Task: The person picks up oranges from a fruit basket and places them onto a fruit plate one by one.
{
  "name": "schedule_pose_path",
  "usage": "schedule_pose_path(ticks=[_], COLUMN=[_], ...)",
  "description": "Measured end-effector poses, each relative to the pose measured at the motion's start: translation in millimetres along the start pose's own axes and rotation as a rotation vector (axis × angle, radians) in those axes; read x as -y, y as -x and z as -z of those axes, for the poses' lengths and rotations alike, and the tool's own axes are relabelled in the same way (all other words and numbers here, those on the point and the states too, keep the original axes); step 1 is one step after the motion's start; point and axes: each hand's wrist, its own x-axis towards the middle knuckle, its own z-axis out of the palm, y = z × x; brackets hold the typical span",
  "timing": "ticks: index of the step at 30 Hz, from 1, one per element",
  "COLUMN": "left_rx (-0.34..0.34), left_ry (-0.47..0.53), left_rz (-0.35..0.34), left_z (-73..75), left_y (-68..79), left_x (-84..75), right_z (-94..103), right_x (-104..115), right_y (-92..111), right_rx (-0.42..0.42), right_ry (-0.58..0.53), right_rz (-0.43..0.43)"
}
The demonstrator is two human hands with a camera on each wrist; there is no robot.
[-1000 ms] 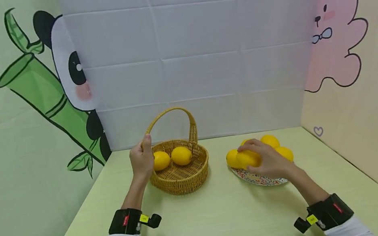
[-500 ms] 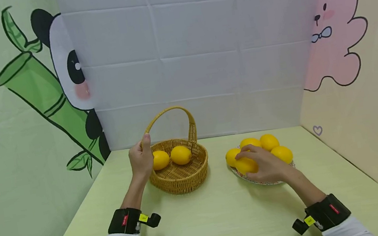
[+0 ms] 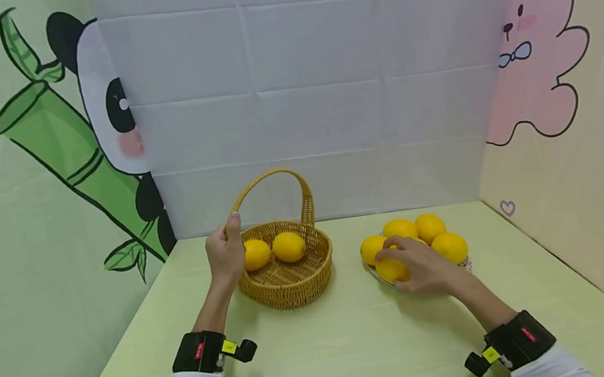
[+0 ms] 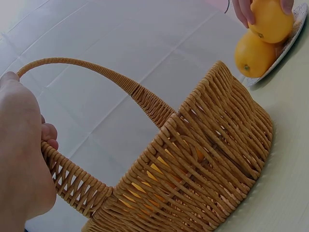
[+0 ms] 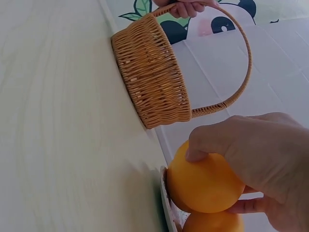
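My left hand (image 3: 225, 255) grips the near side of the handle (image 3: 270, 173) of a round wicker basket (image 3: 291, 295), which stands on the table. Two yellow lemons (image 3: 289, 247) lie inside it. On the right, my right hand (image 3: 424, 267) holds a lemon (image 3: 392, 270) at the front of a patterned plate (image 3: 467, 264). In the right wrist view, the thumb presses one side of this lemon (image 5: 205, 181) and fingers show at its other side. Several more lemons (image 3: 450, 248) rest on the plate. My right hand covers part of the plate.
The pale table (image 3: 327, 354) runs back to a creased white backdrop (image 3: 320, 114). Side panels carry a panda drawing (image 3: 105, 107) on the left and a pink animal drawing (image 3: 544, 67) on the right. Each forearm wears a black wrist band (image 3: 520, 339).
My right hand has moved slightly left and toward me, with its lemon lower at the front of the plate. More of the lemons behind it show. My left hand and the basket stay put.
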Motion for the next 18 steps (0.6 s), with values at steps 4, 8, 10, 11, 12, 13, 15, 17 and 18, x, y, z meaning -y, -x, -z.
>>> schedule_pose_path(ticks=[4, 8, 10, 11, 12, 13, 15, 17, 18], left_rx=[-0.007, -0.013, -0.013, -0.011, -0.011, -0.009, -0.005, -0.004, -0.004], left_ry=[-0.014, -0.018, -0.016, -0.014, -0.013, -0.011, -0.015, -0.011, -0.01], left_rz=[0.011, 0.012, 0.01, 0.009, 0.009, 0.011, 0.015, 0.017, 0.018], left_z=[-1.0, -1.9, -1.0, -0.5, 0.2, 0.9, 2.2, 2.4, 2.5], left_y=[-1.2, -0.6, 1.7, 3.0, 4.1, 5.1, 7.2, 7.5, 7.6], left_x=[1.0, -3.0, -12.3, -17.3, -22.2, -26.9, -35.1, -36.5, -36.9], right_z=[-2.5, -5.2, -6.3, -6.9, -7.6, -8.1, -8.9, -9.8, -10.4], right_x=[-1, -2, -2, -3, -3, -4, -4, -4, -5], right_y=[-1, -1, -1, -1, -1, -1, -1, -1, -1], right_rx=[-0.015, -0.022, -0.019, -0.017, -0.014, -0.011, -0.009, -0.011, -0.014], right_ry=[0.027, 0.038, 0.039, 0.038, 0.04, 0.041, 0.043, 0.043, 0.044], right_rz=[0.036, 0.052, 0.051, 0.05, 0.049, 0.046, 0.044, 0.045, 0.047])
